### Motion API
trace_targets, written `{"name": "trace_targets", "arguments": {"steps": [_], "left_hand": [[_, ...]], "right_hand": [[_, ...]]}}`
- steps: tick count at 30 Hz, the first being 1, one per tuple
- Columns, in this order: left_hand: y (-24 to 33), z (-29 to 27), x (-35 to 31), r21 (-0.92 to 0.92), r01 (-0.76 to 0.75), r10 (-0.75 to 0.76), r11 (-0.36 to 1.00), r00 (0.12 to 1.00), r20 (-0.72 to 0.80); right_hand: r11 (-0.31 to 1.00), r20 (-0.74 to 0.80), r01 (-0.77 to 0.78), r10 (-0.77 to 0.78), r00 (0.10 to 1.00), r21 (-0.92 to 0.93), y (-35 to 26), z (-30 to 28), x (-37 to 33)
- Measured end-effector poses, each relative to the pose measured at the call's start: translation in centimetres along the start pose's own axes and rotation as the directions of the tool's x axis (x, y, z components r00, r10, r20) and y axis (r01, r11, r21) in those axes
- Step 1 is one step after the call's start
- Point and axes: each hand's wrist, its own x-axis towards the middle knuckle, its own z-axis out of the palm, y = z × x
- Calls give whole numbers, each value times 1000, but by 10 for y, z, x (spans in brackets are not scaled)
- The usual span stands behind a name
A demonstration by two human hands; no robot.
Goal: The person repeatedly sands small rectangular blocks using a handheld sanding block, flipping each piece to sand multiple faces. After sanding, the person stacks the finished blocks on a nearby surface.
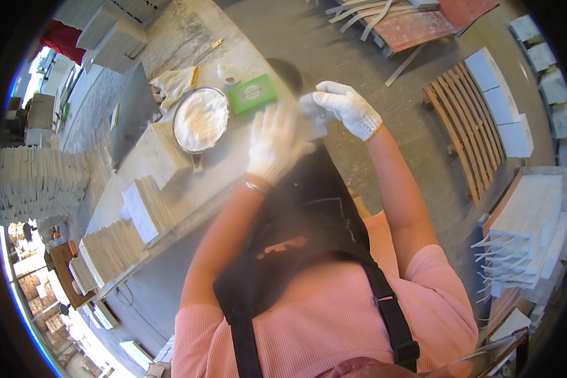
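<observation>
My left hand (274, 143), in a white knit glove, is stretched flat over the worktable beside a green box (253, 93). Motion blurs its fingers, but they look extended and no held thing shows. Past the table's edge, my right hand (348, 108), gloved the same way, is closed with thumb and fingers drawn together. A blurred pale shape (313, 108) lies at its fingertips; what it is cannot be made out. Left of the green box stands a round metal bowl (201, 120) full of white powder or paste.
Stacks of thin pale tiles (113, 247) line the worktable (233, 165) at left. A crumpled cloth (171, 87) lies behind the bowl. To the right are a slatted wooden pallet (465, 129) with white slabs and a strapped stack of slabs (528, 217).
</observation>
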Motion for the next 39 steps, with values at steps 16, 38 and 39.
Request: {"name": "trace_targets", "arguments": {"steps": [16,38,39], "left_hand": [[8,8,10,-50,-38,38,998,999,8],[12,9,11,20,-43,41,999,995,87],[12,9,11,28,-39,36,999,995,89]], "right_hand": [[978,-301,113,-57,952,173,73,-22,-49],[844,-257,196,-71,964,500,104,-5,-10],[840,-283,244,-113,953,485,102,-3,4]]}}
